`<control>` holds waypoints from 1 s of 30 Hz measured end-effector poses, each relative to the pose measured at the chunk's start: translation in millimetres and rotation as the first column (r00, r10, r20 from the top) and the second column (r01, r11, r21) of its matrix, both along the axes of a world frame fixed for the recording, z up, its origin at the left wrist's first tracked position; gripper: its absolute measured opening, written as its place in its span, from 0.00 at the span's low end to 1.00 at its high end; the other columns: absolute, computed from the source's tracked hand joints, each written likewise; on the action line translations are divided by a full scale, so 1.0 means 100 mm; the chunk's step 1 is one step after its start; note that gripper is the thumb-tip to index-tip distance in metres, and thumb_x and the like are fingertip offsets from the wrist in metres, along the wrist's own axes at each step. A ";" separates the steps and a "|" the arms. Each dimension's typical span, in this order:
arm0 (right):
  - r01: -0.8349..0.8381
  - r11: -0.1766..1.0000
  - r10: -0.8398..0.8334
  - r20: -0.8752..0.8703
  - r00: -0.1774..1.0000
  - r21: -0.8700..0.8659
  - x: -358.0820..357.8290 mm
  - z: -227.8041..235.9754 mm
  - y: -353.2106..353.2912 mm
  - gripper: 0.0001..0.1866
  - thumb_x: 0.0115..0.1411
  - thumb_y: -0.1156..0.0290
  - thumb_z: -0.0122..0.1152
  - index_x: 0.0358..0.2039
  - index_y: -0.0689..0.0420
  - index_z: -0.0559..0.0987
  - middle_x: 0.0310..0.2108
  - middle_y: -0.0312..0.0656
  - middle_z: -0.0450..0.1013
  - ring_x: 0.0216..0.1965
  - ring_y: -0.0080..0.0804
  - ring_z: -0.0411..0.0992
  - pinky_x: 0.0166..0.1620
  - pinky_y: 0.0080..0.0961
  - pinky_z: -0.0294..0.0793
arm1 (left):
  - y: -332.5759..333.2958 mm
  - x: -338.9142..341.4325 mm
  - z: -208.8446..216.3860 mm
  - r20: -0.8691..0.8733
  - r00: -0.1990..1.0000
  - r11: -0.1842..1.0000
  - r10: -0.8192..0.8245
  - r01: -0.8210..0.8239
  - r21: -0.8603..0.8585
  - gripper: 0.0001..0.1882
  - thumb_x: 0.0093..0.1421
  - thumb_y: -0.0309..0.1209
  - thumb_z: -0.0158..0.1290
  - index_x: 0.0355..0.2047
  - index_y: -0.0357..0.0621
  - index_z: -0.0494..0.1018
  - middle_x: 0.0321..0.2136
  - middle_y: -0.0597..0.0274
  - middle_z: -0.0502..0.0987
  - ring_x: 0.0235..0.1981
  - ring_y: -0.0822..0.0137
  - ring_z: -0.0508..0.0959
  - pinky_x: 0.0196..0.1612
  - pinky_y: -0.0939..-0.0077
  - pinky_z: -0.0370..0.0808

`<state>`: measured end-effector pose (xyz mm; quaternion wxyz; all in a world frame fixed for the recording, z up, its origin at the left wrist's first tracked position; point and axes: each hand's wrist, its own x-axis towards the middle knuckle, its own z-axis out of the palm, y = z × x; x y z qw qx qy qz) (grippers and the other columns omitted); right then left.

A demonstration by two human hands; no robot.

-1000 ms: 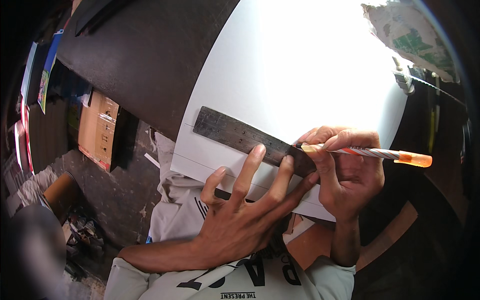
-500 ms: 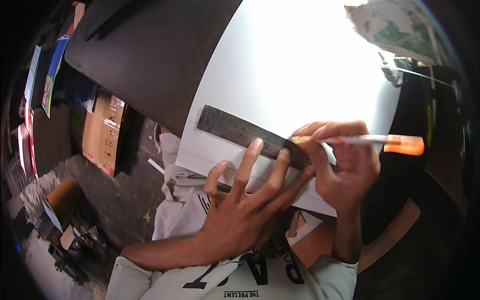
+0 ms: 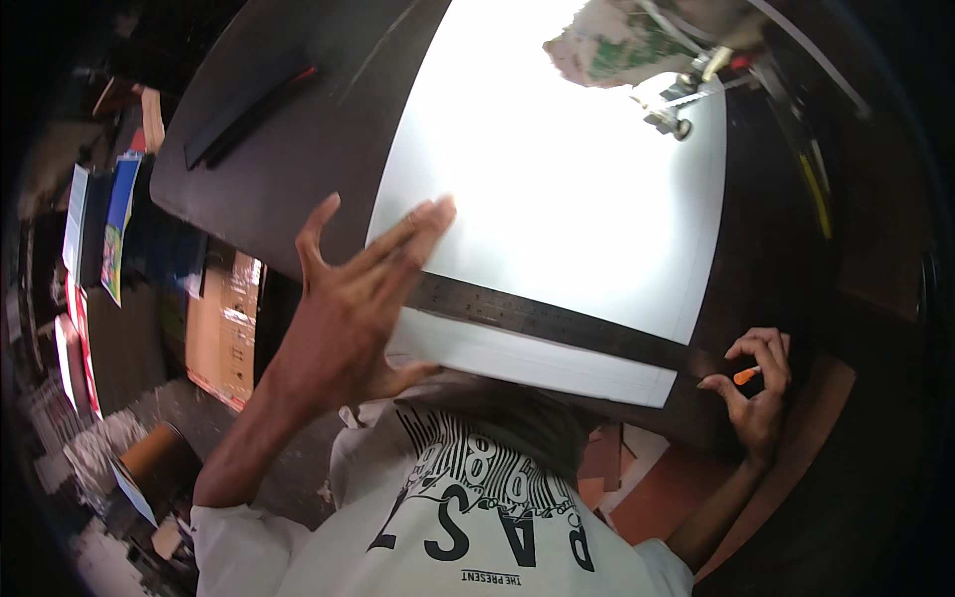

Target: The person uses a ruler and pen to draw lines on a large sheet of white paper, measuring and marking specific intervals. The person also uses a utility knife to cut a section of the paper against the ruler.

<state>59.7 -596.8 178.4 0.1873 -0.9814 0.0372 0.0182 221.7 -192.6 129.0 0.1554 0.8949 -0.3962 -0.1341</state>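
Observation:
A large white sheet of paper [image 3: 597,229] lies on the dark table, with a dark metal ruler [image 3: 537,320] across its near part. Thin drawn lines show near the paper's edges. My left hand [image 3: 363,298] is open over the paper's left edge, beside the ruler's left end, its fingers stretched and slightly blurred. Whether it touches the sheet I cannot tell. Off the right edge of the paper, my right hand [image 3: 764,383] is curled round a pen [image 3: 746,376]; only its orange end shows, and the rest is hidden in the hand.
A small metal clamp-like part [image 3: 668,111] and a stained cloth or scrap [image 3: 617,45] sit on the paper's far right. A long black tool [image 3: 249,117] rests on the table [image 3: 348,129] at far left. Beyond it, a cardboard box [image 3: 224,328] stands below the table's left edge.
Both hands have moved apart: the left slid left off the ruler's middle, the right went off the paper with the pen. The paper and ruler appear shifted as the view turned.

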 end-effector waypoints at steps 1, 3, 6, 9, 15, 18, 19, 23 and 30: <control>-0.039 0.997 0.041 0.025 0.999 -0.071 -0.04 -0.03 -0.03 0.21 0.41 0.78 0.80 0.34 0.59 0.75 0.37 0.42 0.72 0.42 0.39 0.70 0.37 0.28 0.71 | -0.05 0.10 0.02 0.013 1.000 1.000 -0.026 0.026 0.001 0.69 0.37 0.63 0.72 0.74 0.51 0.50 0.73 0.59 0.57 0.73 0.64 0.59 0.73 0.36 0.32; 0.164 0.983 -0.170 0.076 0.983 0.081 -0.07 -0.12 -0.07 0.17 0.47 0.76 0.78 0.31 0.58 0.73 0.31 0.38 0.70 0.33 0.33 0.67 0.34 0.32 0.66 | -0.18 0.27 0.08 0.040 0.993 0.993 -0.114 0.115 -0.019 0.73 0.30 0.65 0.72 0.74 0.58 0.51 0.72 0.59 0.59 0.73 0.63 0.58 0.73 0.34 0.33; 0.230 0.954 -0.260 0.147 0.954 0.192 -0.12 -0.23 -0.18 0.16 0.52 0.69 0.78 0.29 0.56 0.75 0.26 0.36 0.70 0.29 0.28 0.66 0.34 0.27 0.63 | -0.14 0.18 0.03 0.053 0.993 0.989 -0.107 0.112 -0.093 0.62 0.30 0.64 0.71 0.68 0.63 0.64 0.70 0.61 0.64 0.73 0.61 0.59 0.73 0.34 0.35; 0.283 0.930 -0.323 0.152 0.934 0.235 -0.27 -0.21 -0.05 0.19 0.48 0.66 0.81 0.27 0.54 0.74 0.23 0.33 0.69 0.27 0.25 0.64 0.34 0.26 0.62 | -0.11 -0.06 -0.05 0.097 0.995 0.979 -0.008 0.027 -0.203 0.26 0.48 0.44 0.70 0.51 0.69 0.82 0.62 0.69 0.75 0.69 0.62 0.66 0.74 0.43 0.41; 0.264 0.960 -0.281 0.339 0.898 0.095 -0.42 -0.30 0.16 0.19 0.45 0.70 0.82 0.28 0.59 0.77 0.28 0.38 0.70 0.37 0.32 0.69 0.42 0.29 0.70 | -0.03 -0.05 -0.28 0.170 0.985 0.955 -0.025 0.074 -0.289 0.21 0.50 0.35 0.70 0.46 0.70 0.84 0.56 0.67 0.80 0.65 0.58 0.72 0.73 0.43 0.46; 0.228 0.971 -0.239 0.392 0.889 0.075 -0.43 -0.32 0.22 0.21 0.39 0.63 0.85 0.32 0.55 0.84 0.37 0.38 0.76 0.40 0.35 0.68 0.43 0.32 0.70 | 0.03 -0.05 -0.30 0.163 0.987 0.961 0.006 0.040 -0.275 0.19 0.49 0.35 0.70 0.44 0.67 0.85 0.56 0.62 0.80 0.65 0.53 0.72 0.72 0.41 0.50; 0.121 0.992 -0.125 0.381 0.916 0.034 -0.45 -0.32 0.22 0.24 0.36 0.63 0.86 0.35 0.53 0.86 0.42 0.37 0.78 0.40 0.34 0.68 0.43 0.31 0.69 | 0.03 -0.04 -0.27 0.157 0.988 0.963 -0.005 0.047 -0.265 0.19 0.49 0.35 0.70 0.44 0.67 0.85 0.56 0.62 0.80 0.65 0.53 0.72 0.72 0.41 0.50; 0.070 0.992 -0.108 0.391 0.914 0.109 -0.52 -0.46 0.25 0.24 0.38 0.61 0.83 0.39 0.50 0.89 0.35 0.32 0.79 0.38 0.32 0.66 0.41 0.29 0.66 | 0.03 -0.03 -0.27 0.179 0.982 0.967 -0.059 0.100 -0.233 0.17 0.52 0.40 0.68 0.44 0.63 0.86 0.56 0.58 0.80 0.66 0.50 0.71 0.72 0.37 0.47; 0.078 0.995 -0.098 0.426 0.899 0.065 -0.51 -0.47 0.30 0.22 0.40 0.62 0.81 0.39 0.51 0.89 0.33 0.31 0.79 0.36 0.31 0.65 0.37 0.28 0.65 | 0.04 0.00 -0.23 0.151 0.985 0.965 -0.081 0.116 -0.237 0.13 0.54 0.39 0.66 0.40 0.54 0.86 0.56 0.51 0.79 0.66 0.44 0.69 0.72 0.33 0.48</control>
